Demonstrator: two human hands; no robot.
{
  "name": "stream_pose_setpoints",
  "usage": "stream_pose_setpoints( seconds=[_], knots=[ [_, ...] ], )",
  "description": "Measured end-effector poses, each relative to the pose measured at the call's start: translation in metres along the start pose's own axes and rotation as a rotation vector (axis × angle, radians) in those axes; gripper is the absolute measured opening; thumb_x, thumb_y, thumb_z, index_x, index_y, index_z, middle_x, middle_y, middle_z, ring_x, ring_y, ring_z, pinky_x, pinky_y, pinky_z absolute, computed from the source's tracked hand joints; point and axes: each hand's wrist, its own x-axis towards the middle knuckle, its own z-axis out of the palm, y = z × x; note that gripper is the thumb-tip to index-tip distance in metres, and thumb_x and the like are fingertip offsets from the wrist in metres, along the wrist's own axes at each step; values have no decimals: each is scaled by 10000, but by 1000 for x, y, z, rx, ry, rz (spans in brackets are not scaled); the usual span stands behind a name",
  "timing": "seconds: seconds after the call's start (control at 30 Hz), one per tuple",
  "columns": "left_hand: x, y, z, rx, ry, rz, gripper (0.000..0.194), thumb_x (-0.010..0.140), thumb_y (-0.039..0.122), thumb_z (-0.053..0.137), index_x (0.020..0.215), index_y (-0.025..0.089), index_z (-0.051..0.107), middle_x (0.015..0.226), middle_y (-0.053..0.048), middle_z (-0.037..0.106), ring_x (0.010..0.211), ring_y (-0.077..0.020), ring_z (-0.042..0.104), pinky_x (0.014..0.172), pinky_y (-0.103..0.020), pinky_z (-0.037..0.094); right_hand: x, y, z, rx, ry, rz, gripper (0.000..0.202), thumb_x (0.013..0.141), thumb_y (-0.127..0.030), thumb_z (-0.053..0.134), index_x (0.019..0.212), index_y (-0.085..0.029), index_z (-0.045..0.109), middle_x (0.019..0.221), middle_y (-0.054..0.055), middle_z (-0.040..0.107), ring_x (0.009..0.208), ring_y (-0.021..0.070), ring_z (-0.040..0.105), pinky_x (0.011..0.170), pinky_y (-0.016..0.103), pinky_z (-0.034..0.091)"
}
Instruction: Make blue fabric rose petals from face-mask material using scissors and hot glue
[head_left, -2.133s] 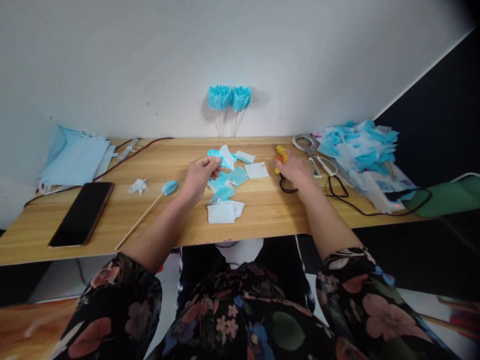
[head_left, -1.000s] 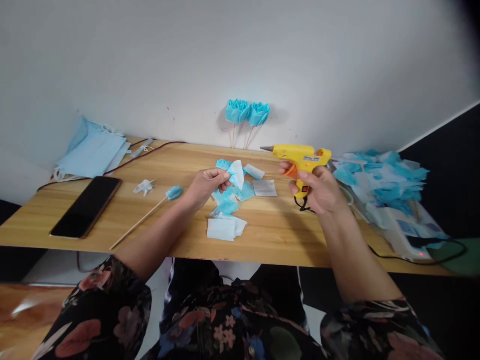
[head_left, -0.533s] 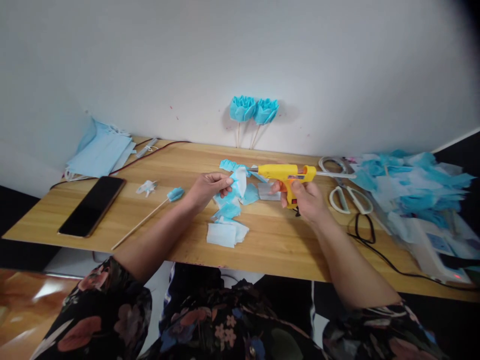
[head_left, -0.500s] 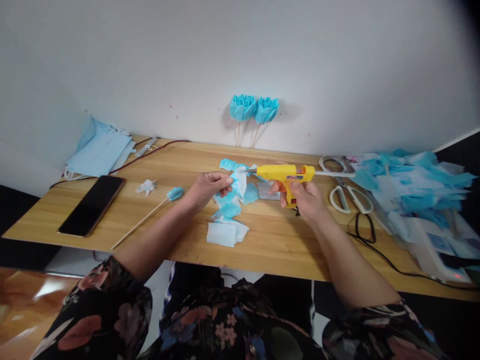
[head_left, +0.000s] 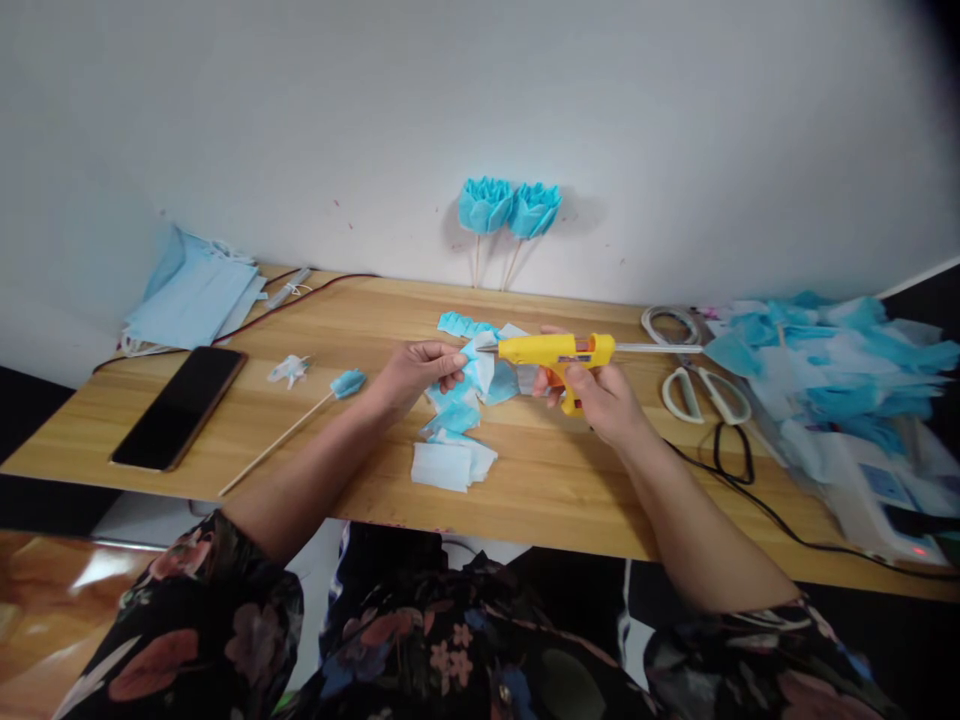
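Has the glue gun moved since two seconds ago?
Yes. The glue gun, then lying near the scissors, is now held in the right hand, nozzle against the left hand's petal.

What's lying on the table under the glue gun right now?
Under the yellow glue gun lie blue and white cloth pieces on the wooden table. The right hand covers whatever lies beneath the grip.

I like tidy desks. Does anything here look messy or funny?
Yes. A big heap of blue and white scraps spills over the table's right end, covering a white box. A black cord trails loose beneath the scissors.
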Motion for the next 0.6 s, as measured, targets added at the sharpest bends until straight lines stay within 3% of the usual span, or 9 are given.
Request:
stream_pose_setpoints(
  seconds=[0.17,0.6],
  knots=[
    [0,-1,-1,4,-6,11,389,699,508,822,642,150,681,588,0,622,530,-78,514,535,-230,411,0,-2,2,1,8,21,556,873,-669,616,1147,-190,683,799,41,664,624,123,579,566,265,513],
    [-2,2,0,-5,5,10,410,673,527,842,642,149,684,596,-3,636,523,-78,517,534,-231,412,1,1,1,-70,25,-42,500,922,-624,577,1159,-195,675,739,8,605,660,127,544,645,283,476]
  ],
)
